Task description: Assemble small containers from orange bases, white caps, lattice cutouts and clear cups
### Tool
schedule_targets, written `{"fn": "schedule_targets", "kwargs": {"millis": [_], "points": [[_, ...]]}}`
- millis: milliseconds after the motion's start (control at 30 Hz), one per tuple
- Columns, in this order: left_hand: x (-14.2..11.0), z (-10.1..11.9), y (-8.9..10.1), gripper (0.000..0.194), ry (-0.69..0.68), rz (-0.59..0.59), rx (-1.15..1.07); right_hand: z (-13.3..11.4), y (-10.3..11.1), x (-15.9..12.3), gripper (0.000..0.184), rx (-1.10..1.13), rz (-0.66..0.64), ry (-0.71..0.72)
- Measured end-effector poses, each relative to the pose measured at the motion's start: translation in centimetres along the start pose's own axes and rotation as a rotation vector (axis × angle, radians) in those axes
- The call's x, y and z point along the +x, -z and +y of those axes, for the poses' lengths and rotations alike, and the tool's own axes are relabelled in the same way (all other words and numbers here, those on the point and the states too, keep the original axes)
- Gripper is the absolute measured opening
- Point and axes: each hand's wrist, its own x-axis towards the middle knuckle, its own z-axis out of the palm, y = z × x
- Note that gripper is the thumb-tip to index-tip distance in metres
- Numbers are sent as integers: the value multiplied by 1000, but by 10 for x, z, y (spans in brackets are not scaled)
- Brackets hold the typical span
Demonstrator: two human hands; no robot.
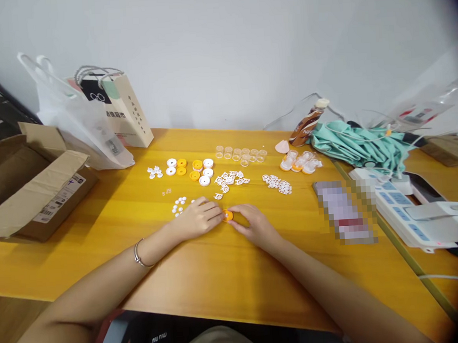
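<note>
Orange round piece [227,215]: between the two hands, low over the surface [220,286], pale bit at its middle. Right hand [257,226]: fingers narrow, holding the right edge. Left hand [196,220]: fingers bunched at the left edge; thumb hidden, cannot tell whether it grips. Judgement: light, even hold by the rim, piece level, middle uncovered; a hard squeeze could tip it or shift the bit. Small white caps [182,200] lie just beside the left hand; keep that wrist from sweeping them. White openwork pieces [225,189] farther out.
</note>
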Motion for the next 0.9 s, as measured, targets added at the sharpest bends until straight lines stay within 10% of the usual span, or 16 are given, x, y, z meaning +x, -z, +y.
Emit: {"fn": "schedule_targets", "kwargs": {"millis": [900], "points": [[3, 28, -1, 17, 41, -20, 98, -1, 0, -1, 22, 15, 46, -6]]}}
